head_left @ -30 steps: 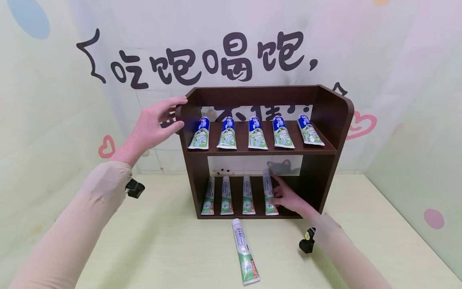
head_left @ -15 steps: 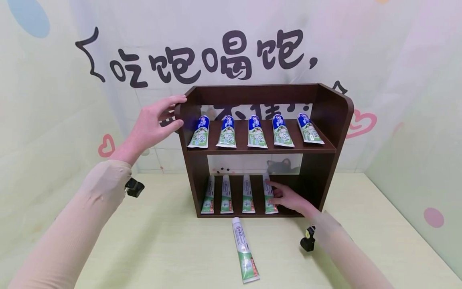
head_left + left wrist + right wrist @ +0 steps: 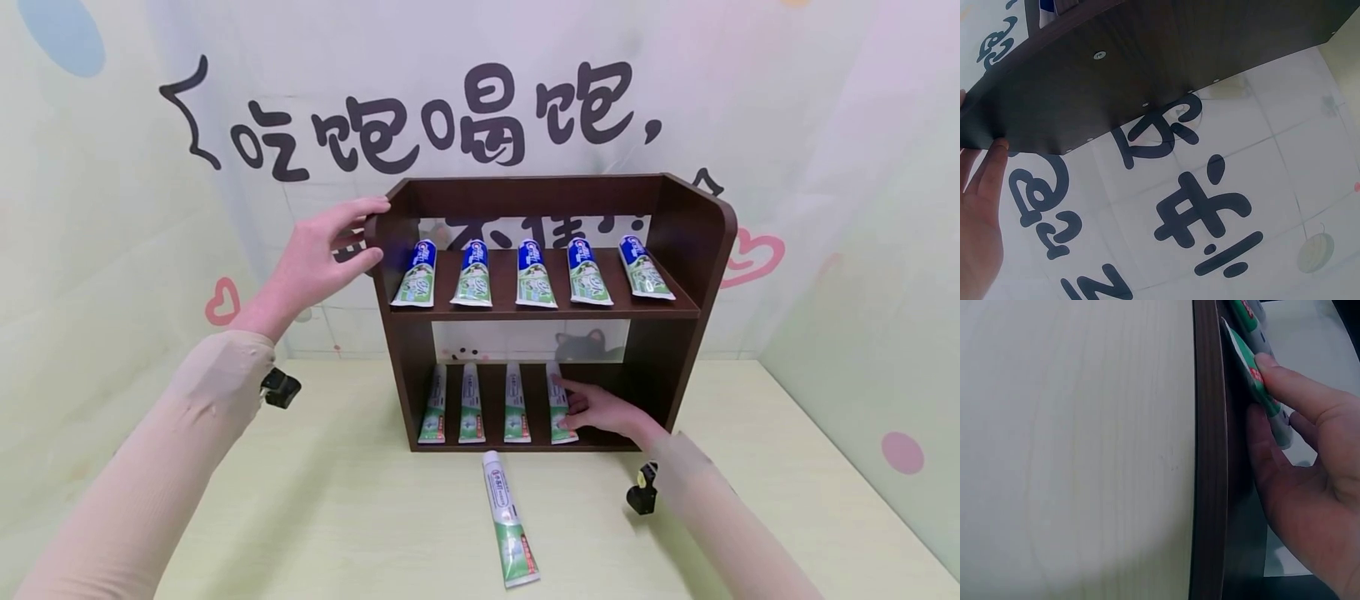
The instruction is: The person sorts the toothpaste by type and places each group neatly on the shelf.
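My right hand [image 3: 603, 412] grips the rightmost white-and-green toothpaste tube [image 3: 557, 404] on the lower shelf, its cap end toward the back. In the right wrist view, thumb and fingers straddle that tube [image 3: 1254, 372] near the shelf's front edge. My left hand [image 3: 311, 258] holds the upper left corner of the dark brown two-tier shelf [image 3: 543, 315]; in the left wrist view its fingertips lie at the edge of the side panel [image 3: 1147, 56]. Another toothpaste tube [image 3: 510, 521] of the same white-and-green kind lies on the table in front.
Several blue-and-green toothpaste tubes [image 3: 536, 275] lie in a row on the upper shelf. Left of my right hand, three white-and-green tubes [image 3: 471, 404] lie on the lower shelf. A printed backdrop [image 3: 487, 50] stands behind, with the pale wooden table [image 3: 337, 500] below.
The cap end of the tube in my right hand has come down toward the lower shelf. My right forefinger has lowered with it, while my left hand stays on the shelf corner.
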Available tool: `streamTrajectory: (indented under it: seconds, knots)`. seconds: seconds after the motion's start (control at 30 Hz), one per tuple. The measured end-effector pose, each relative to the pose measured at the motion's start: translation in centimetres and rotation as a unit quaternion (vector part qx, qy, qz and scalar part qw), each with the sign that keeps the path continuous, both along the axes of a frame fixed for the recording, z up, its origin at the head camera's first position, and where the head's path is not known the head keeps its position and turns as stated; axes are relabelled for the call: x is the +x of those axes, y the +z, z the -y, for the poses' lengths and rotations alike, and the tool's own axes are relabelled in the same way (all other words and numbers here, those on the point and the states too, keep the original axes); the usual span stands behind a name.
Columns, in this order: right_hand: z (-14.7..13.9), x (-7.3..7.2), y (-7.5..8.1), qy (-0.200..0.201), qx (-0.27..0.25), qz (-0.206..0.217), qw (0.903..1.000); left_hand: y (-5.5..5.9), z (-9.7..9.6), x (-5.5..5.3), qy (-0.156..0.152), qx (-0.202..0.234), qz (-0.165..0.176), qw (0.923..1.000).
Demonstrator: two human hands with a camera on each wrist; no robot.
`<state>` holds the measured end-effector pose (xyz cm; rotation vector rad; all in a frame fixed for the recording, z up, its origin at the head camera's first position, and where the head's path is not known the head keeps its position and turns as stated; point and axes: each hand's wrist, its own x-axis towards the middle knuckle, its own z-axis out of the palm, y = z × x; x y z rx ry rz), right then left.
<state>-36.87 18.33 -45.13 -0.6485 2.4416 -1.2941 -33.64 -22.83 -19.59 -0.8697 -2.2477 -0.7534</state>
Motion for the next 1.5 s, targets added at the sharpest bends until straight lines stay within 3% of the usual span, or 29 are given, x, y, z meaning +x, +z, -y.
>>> streamTrajectory:
  seconds: [0.73, 1.5]
  knots:
    - [0.61, 0.56, -0.41, -0.03, 0.008, -0.033, 0.999, 0.07, -0.14, -0.07, -0.007, 0.01, 0.007, 0.9999]
    - [0.45, 0.23, -0.41, -0.045, 0.011, -0.021, 0.9987, -0.03, -0.02, -0.05, -0.009, 0.002, -0.001, 1.0]
